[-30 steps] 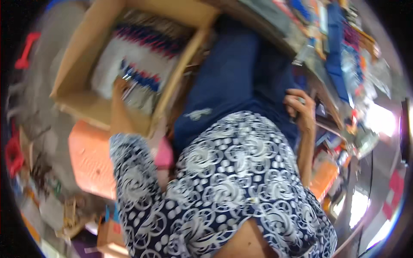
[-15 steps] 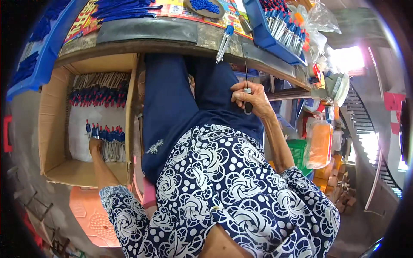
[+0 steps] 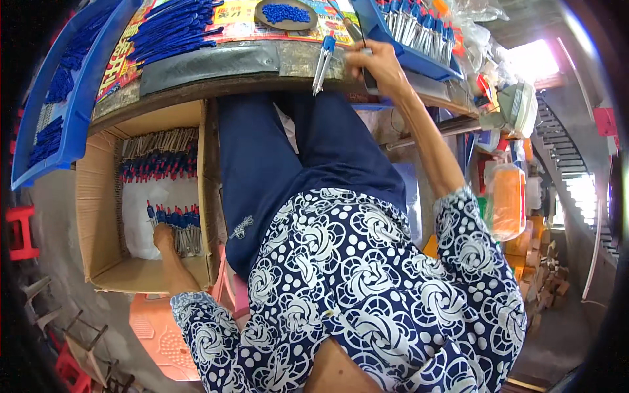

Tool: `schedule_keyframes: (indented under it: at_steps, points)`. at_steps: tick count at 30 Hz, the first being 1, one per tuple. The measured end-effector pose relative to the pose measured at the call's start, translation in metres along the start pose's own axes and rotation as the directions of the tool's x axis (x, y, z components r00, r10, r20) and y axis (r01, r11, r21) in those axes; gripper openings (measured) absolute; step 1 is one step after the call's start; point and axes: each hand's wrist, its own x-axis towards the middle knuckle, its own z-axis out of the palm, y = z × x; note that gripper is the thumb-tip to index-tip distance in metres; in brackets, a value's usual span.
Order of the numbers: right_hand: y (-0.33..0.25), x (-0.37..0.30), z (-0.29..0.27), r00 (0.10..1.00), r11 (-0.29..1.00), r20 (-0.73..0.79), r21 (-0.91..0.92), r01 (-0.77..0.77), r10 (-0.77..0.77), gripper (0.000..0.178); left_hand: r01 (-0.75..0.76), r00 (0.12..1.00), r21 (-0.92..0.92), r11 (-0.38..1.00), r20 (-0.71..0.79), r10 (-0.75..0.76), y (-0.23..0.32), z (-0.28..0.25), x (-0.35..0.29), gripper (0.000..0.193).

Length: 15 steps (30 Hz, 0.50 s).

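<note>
My left hand reaches into a cardboard box at the left. Its fingers appear closed on the metal legs of a drawing compass with a blue head and red tip, at the left end of a lower row of compasses. My right hand, slightly blurred, is closed around the dark handle of a screwdriver above the table's front edge. Just left of it, a single blue-headed drawing compass lies on the table edge, its legs sticking out toward me.
Blue plastic parts lie piled on the table beside a dish of small blue pieces. A blue tray stands at the left, another blue tray with compasses at the right. Another row of compasses fills the box's far end.
My right hand has risen with the screwdriver from above my lap to the table edge, beside the single compass. My left hand stays at the lower row. The whole view has shifted slightly.
</note>
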Motion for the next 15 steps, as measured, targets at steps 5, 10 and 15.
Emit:
schedule_keyframes:
  at_steps: [5, 10, 15]
  points:
    - [0.011, 0.052, -0.001, 0.986, 0.929, -0.132, -0.367, 0.045, -0.100, 0.029, -0.058, 0.988, -0.011, 0.998, -0.141, 0.056, 0.025, -0.032, -0.001, 0.018]
    - [0.035, 0.091, 0.018, 0.877, 0.390, 0.258, -0.819, 0.421, -0.405, 0.035, -0.320, 0.846, 0.055, 0.946, -0.434, 0.311, -0.037, -0.023, 0.016, 0.016]
    - [0.035, 0.078, 0.015, 0.919, 0.695, -0.172, -0.706, 0.137, -0.356, 0.037, -0.205, 0.922, 0.044, 0.978, -0.327, 0.208, 0.068, -0.123, -0.023, 0.021]
